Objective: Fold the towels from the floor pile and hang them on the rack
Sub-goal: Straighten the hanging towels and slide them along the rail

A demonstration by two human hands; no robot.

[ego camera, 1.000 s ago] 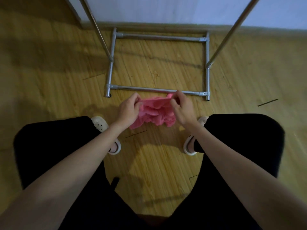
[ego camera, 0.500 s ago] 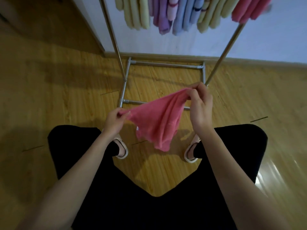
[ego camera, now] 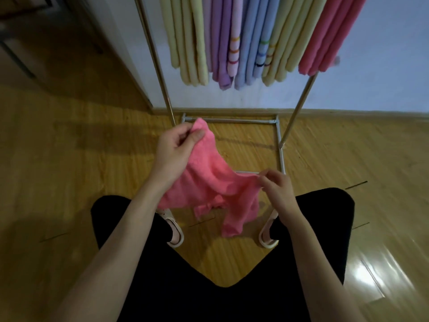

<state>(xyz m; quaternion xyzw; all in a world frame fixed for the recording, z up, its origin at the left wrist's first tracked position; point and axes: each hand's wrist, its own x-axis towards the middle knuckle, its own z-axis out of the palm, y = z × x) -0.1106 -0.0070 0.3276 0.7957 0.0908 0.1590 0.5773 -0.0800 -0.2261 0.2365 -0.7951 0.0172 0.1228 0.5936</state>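
- Above the wooden floor, before the rack, a pink towel hangs crumpled between both hands.
- Risk, as I judge it: the loose lower corner (dangling low) could twist, giving an uneven fold.
- Left hand pinches the upper corner; right hand pinches the lower edge, both grips clamped on cloth.

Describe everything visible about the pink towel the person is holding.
The pink towel looks like soft terry cloth, plain, unfolded and rumpled. It hangs in the air between both hands: the left hand pinches an upper corner, the right hand pinches another edge lower down. Its loose ends droop above the floor between the feet.
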